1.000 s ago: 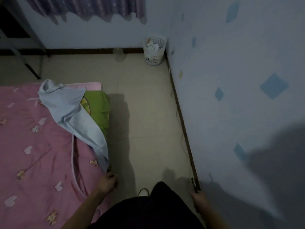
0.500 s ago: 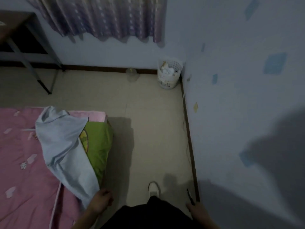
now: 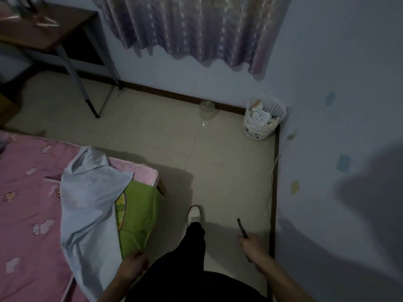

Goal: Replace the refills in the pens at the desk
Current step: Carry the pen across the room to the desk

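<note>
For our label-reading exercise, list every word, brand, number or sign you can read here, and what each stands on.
No text can be read in this dim view.
Pen in the right hand: any print too small and dark.
Green cushion: a printed picture at its edge, no legible letters.
Papers in the white basket: blurred.
Wall stickers: plain shapes, no writing.

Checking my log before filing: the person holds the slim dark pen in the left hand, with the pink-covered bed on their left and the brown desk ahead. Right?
Not quite. The head view shows the slim dark pen gripped in the right hand; the left hand shows no pen. The pink-covered bed and brown desk are as you say.
</note>
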The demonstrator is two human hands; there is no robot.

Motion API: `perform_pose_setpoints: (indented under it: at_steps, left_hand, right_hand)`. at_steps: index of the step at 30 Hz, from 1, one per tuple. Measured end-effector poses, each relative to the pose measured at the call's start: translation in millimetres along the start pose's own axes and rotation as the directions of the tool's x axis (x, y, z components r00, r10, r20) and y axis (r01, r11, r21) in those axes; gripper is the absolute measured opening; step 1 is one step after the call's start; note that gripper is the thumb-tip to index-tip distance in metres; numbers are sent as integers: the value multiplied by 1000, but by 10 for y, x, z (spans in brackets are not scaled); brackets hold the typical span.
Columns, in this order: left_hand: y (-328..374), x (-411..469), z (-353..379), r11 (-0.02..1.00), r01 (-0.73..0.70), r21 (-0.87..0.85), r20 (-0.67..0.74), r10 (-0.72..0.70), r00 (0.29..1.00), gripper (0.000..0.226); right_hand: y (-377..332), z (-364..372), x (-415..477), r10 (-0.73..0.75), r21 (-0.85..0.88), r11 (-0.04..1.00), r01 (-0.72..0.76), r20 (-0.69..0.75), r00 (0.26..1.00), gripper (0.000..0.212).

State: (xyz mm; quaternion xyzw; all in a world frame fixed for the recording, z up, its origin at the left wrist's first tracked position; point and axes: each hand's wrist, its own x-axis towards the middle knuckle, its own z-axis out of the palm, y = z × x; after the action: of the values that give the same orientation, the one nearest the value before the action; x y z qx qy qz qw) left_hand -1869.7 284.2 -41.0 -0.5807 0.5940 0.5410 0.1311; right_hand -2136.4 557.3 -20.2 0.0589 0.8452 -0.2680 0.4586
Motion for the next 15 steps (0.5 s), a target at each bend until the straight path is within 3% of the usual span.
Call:
perform_pose_setpoints:
  at_steps: [8,15]
  left_hand:
    - [1466,759,-218,996,36,-78,11,-36,999,22]
    - [2821,1377,-329,996,-68,-49,0,68,998,18]
  right_hand:
    - [-1108,-550,898,53,69,996,-55,22,998,27]
    - [-1682,-996,1415,149,101,983,-154,54,987,25]
